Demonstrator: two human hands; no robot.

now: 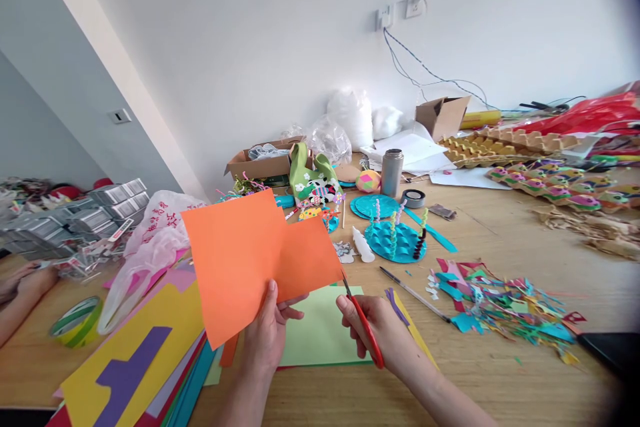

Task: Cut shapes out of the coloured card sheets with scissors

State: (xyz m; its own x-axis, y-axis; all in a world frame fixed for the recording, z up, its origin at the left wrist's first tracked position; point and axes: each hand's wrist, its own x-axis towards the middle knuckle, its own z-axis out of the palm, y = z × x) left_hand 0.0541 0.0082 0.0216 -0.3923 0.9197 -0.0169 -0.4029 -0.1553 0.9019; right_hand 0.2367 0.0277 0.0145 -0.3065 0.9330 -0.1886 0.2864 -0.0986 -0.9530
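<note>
My left hand (270,327) grips an orange sheet of paper (235,260) by its lower edge, thumb in front and fingers behind. The sheet is raised above the table, and its right part is narrower than its left. In my right hand (375,327) is a pair of scissors (364,323) with red handles. Their blades point up and touch or nearly touch the sheet's lower right corner; whether they are closed on it I cannot tell. Beneath the hands lies a light green sheet (325,333), partly covered. A yellow strip (413,327) lies beside my right wrist.
Coloured paper (135,327) is stacked at left, near a tape roll (77,321) and another person's hands (30,283). Paper scraps (505,310) and a pen (415,293) lie right. Behind stand a blue craft disc (387,250), a metal bottle (392,173) and egg trays (500,143).
</note>
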